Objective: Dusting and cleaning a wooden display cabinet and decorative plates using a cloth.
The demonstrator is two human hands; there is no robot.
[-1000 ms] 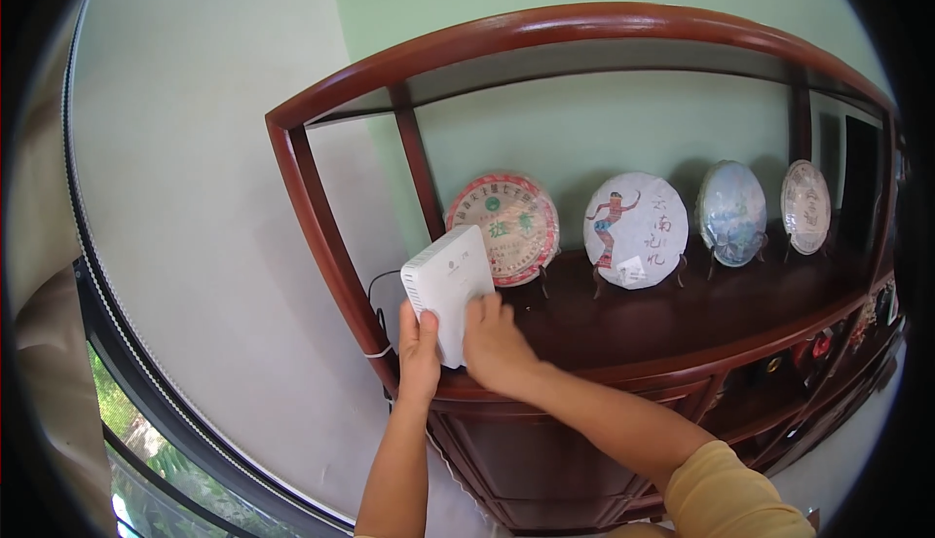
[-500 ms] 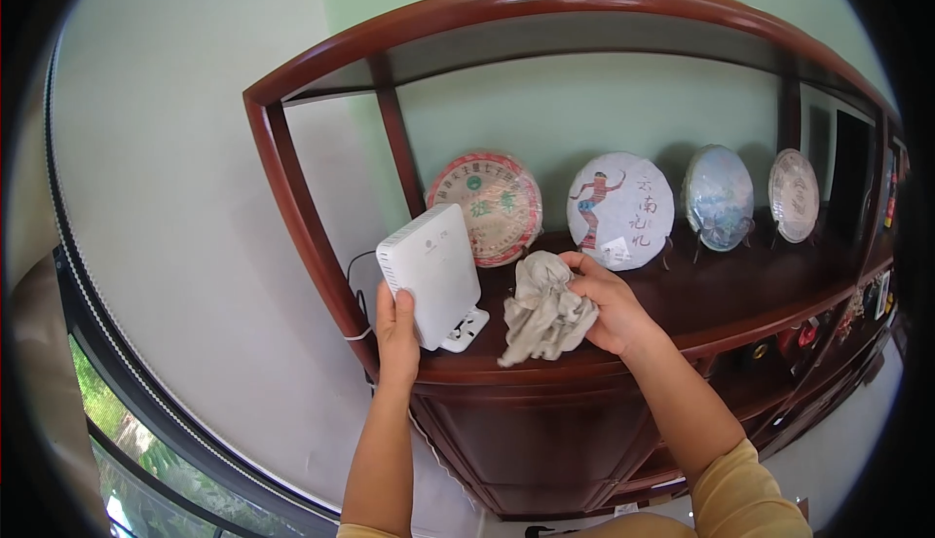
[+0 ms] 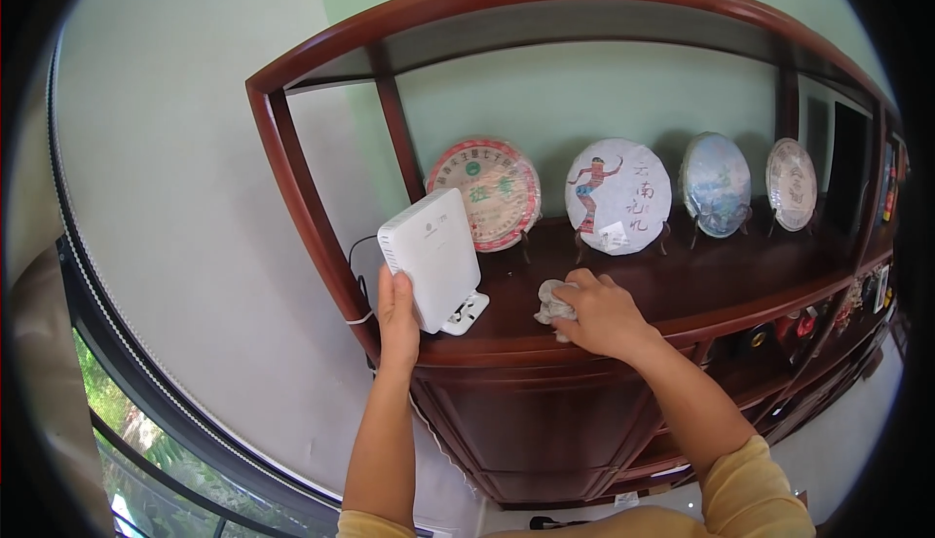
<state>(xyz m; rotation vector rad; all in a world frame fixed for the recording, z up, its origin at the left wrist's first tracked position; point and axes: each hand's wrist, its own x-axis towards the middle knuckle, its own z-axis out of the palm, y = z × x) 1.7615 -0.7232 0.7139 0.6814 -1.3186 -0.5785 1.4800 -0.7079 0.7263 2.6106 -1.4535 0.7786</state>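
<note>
Head camera, looking down: I face a dark red wooden cabinet, with both hands at the front of its display shelf. My right hand is curled, palm down, over a bunched, greyish-white cloth. Half a second ago that cloth hung crumpled above the shelf's front; now it is lower and looks pressed to the wood, mostly covered by my fingers. I judge that the cloth work is now on the shelf board rather than on the white box.

My left hand grips that box by its lower left edge, thumb on the near side, the other fingers hidden behind it. The slim box leans at the shelf's left front corner, much as it did half a second ago. Beside its lower right edge lies a white base with dark openings; I cannot tell whether the box rests on it.

Behind, four round wrapped discs stand in a row: red-rimmed, white with a figure, bluish and tan. Their small dark stands limit room at the back, while the box and a thin black cable crowd the left end. A window is at lower left.
</note>
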